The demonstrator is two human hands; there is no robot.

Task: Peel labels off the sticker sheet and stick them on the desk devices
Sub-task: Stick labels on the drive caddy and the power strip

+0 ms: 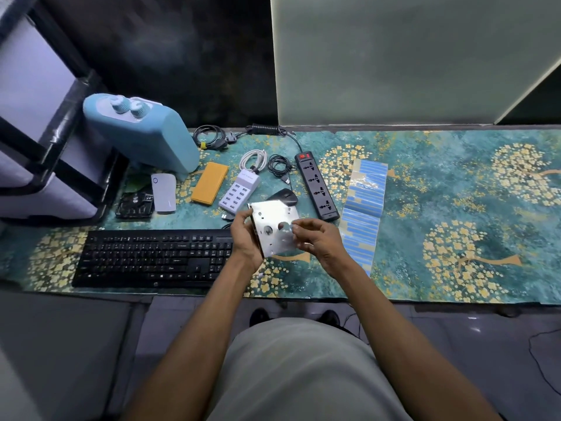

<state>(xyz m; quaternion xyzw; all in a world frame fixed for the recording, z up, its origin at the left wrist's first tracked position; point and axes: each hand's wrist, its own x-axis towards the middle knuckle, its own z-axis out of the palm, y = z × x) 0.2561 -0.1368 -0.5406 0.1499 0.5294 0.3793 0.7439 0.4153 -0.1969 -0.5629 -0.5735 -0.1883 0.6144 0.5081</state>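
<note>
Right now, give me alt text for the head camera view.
Both hands hold a shiny metal drive above the desk, left hand gripping its edge, right hand pinching at its face. A black keyboard lies left, blue sticker sheets right.

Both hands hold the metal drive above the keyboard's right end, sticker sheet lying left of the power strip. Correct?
Not quite. In the head view the sticker sheet lies right of the power strip. The rest stands: left hand and right hand hold the metal drive by the keyboard.
</note>
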